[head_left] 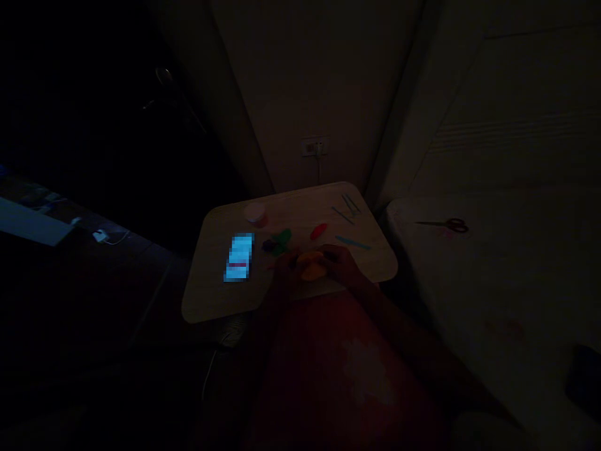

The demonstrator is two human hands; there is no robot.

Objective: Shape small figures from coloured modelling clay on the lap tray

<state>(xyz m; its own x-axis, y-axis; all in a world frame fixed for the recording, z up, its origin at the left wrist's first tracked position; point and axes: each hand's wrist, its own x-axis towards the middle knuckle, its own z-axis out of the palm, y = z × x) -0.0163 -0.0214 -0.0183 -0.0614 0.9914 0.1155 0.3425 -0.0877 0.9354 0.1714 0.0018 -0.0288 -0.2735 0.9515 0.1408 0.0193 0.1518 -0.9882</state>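
Note:
In the dim light, my left hand [285, 270] and my right hand [342, 264] hold an orange lump of what looks like modelling clay [312, 266] between their fingers, near the front edge of the small table [211, 294]. Just beyond it lies a red oval piece [318, 231]. Left of that are a green piece [282, 237] and a dark purple lump [268, 245]. A flat blue-green stick [353, 242] rests beyond my right hand. Finger details are hard to make out.
A lit phone [239, 257] lies at the table's left, with a pale round tub [255, 213] behind it. Several thin sticks [351, 205] are at the back right. Scissors [444, 224] lie on the pale surface to the right. A wall socket [315, 146] holds a plug.

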